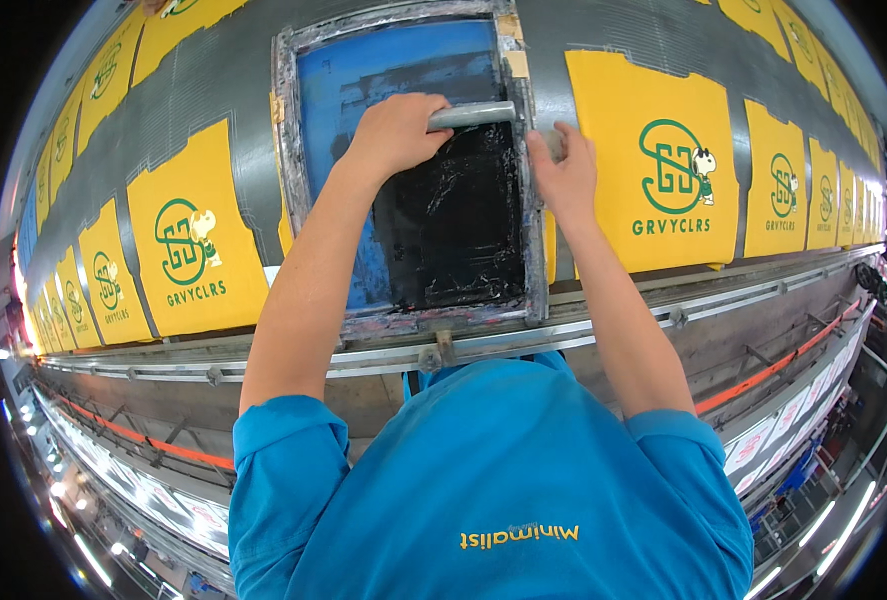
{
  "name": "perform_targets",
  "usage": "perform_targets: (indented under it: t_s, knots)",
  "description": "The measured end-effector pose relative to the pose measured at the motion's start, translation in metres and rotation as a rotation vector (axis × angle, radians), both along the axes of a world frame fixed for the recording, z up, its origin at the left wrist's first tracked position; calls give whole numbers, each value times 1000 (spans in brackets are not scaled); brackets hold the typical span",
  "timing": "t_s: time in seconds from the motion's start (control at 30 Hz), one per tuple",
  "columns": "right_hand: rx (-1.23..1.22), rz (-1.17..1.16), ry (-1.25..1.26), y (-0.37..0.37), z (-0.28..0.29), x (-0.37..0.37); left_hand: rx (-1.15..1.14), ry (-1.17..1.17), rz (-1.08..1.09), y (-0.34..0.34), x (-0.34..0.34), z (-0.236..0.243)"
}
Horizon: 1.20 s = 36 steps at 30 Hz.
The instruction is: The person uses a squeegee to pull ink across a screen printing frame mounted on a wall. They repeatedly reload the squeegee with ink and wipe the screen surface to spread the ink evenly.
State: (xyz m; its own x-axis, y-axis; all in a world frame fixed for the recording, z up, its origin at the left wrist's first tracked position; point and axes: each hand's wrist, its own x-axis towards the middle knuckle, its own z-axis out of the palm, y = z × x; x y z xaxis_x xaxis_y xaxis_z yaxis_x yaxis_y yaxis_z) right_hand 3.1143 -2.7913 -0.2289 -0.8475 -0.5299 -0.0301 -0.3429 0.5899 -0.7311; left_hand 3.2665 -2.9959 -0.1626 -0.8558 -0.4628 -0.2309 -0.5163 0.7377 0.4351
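Observation:
My left hand (396,138) is closed round the grey bar-shaped handle of a squeegee (482,115), which lies crosswise over a printing screen (535,250). Black ink (454,230) covers much of the screen's right and lower part, and blue mesh (394,48) shows at the top and left. Just outside the frame's right side is my right hand (571,180), its thumb and fingers curled around a small greyish thing (552,147) too unclear to name. Yellow fabric peeks out under the frame's edges.
Yellow printed fabric pieces (654,160) lie in a row along the dark table, with more at left (194,225). A metal rail (604,325) runs along the table's near edge, in front of my body. Beyond a gap behind me stands another long table with an orange strip (779,355).

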Motion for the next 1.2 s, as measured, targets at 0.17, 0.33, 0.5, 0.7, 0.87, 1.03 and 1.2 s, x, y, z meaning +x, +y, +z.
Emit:
perform_targets:
  t_s: [0.17, 0.33, 0.5, 0.7, 0.87, 1.03, 1.2]
  knots:
    - [-225, 710, 407, -55, 39, -32, -28, -113, 50, -4, -12, 5]
    - [21, 793, 403, -69, 14, -14, -139, 18, 106, 11, -5, -25]
    - [-67, 788, 412, 26, 13, 42, -159, 26, 79, 108, 54, -25]
    - [-100, 817, 359, 59, 41, 63, 75, -96, 6, 129, 71, 8]
    - [27, 855, 384, -40, 50, -18, 7, -28, 29, 24, 0, 14]
    - [36, 808, 383, -74, 21, -28, -74, -13, 157, 7, -23, -16]
    - [-100, 815, 420, 24, 7, 28, -158, 145, 129, 109, 42, -31]
